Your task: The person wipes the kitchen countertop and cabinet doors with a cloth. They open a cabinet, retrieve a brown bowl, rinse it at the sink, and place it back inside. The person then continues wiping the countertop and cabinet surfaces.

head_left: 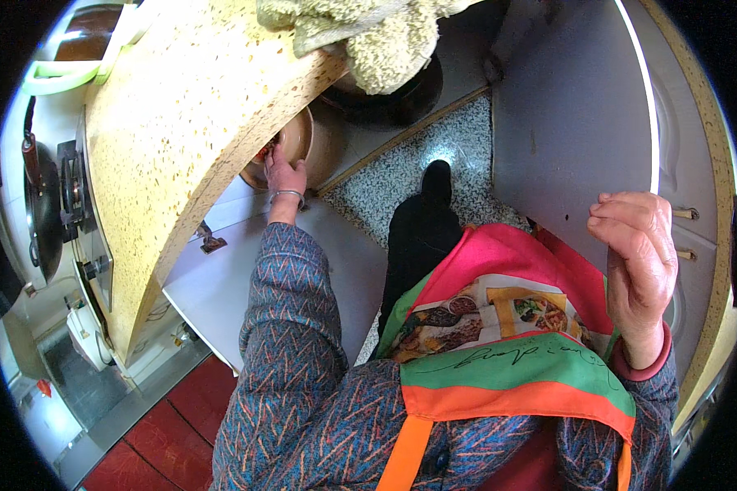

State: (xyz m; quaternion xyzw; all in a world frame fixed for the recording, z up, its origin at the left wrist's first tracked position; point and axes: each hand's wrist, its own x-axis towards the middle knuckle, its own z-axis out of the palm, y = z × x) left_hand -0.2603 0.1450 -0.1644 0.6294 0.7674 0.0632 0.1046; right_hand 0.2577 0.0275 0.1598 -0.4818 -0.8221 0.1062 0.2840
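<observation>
My left hand (285, 175) reaches under the countertop into an open base cabinet and rests at the rim of a brown bowl (296, 138). Its fingertips lie over small red and dark bits inside the bowl; whether they grip anything cannot be told. A metal bangle (287, 194) circles that wrist. My right hand (639, 245) is raised at the right, fingers curled, in front of the right-hand cabinets. Nothing shows in it, though its palm side is partly hidden. I wear a pink, green and orange apron (516, 368) with printed food pictures.
Open cabinet doors stand at the left (356, 245) and right (571, 110). Above the bowl juts a speckled countertop (178, 110) with a pale cloth (393, 49) over its edge. A dark round pan (411, 98) sits inside the cabinet. A gas stove (92, 202) and wok (46, 215) are far left.
</observation>
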